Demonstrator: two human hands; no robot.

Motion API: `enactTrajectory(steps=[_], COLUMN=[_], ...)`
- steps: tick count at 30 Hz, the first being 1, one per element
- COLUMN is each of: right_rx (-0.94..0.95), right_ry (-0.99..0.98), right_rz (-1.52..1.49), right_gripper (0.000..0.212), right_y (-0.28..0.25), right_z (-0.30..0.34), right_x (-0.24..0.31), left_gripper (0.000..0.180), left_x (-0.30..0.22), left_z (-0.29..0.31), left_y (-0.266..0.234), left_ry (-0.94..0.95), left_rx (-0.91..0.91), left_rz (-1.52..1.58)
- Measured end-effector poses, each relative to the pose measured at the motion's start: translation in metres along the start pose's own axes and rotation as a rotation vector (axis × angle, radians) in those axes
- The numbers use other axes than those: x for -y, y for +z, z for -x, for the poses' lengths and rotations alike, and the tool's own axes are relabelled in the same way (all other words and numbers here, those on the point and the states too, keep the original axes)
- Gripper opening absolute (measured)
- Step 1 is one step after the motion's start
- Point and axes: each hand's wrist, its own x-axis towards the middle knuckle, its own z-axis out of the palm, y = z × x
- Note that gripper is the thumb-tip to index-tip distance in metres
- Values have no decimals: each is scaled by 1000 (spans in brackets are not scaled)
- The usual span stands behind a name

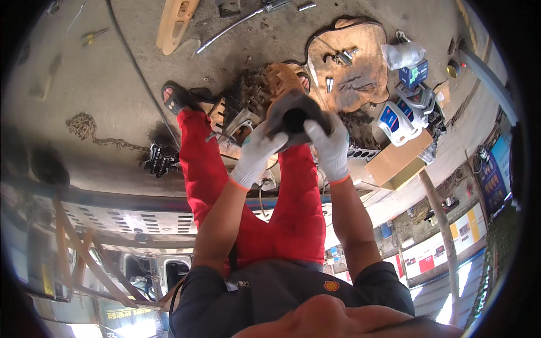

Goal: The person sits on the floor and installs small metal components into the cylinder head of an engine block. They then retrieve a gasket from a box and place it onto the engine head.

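Note:
Both my hands wear white knit gloves with orange cuffs. Between them is a dark, hollow tube-like part (pixel 301 104) with a round black opening facing up toward me. A brownish ribbed section (pixel 280 79) shows beyond it; whether the two are one piece I cannot tell. My left hand (pixel 260 147) grips the near left side of the rim, thumb on top. My right hand (pixel 329 143) holds the right side the same way, its thumb by the opening. The other fingers are mostly hidden. Greasy metal engine parts (pixel 248 98) lie on the floor just beyond my left hand.
A stained tan mat (pixel 369 50) carries small tools. To the right stand white jugs (pixel 400 123), a blue box (pixel 413 74) and an open cardboard box (pixel 397 160). A rusty chain (pixel 84 127) and black metal part (pixel 160 159) lie left; a long-handled wrench (pixel 231 31) lies ahead.

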Motion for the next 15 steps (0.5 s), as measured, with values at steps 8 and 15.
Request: enactTrajectory(steps=[8,15], right_rx=[506,328], right_ry=[-292,-524], right_rz=[191,140], right_gripper=[48,39], right_y=[59,160], right_z=[45,4], right_x=[49,22], left_gripper=[77,79], left_x=[-16,-48], left_z=[103,82], left_y=[-73,-131], left_ry=[398,337], left_rx=[-40,-293], left_rz=[60,77])
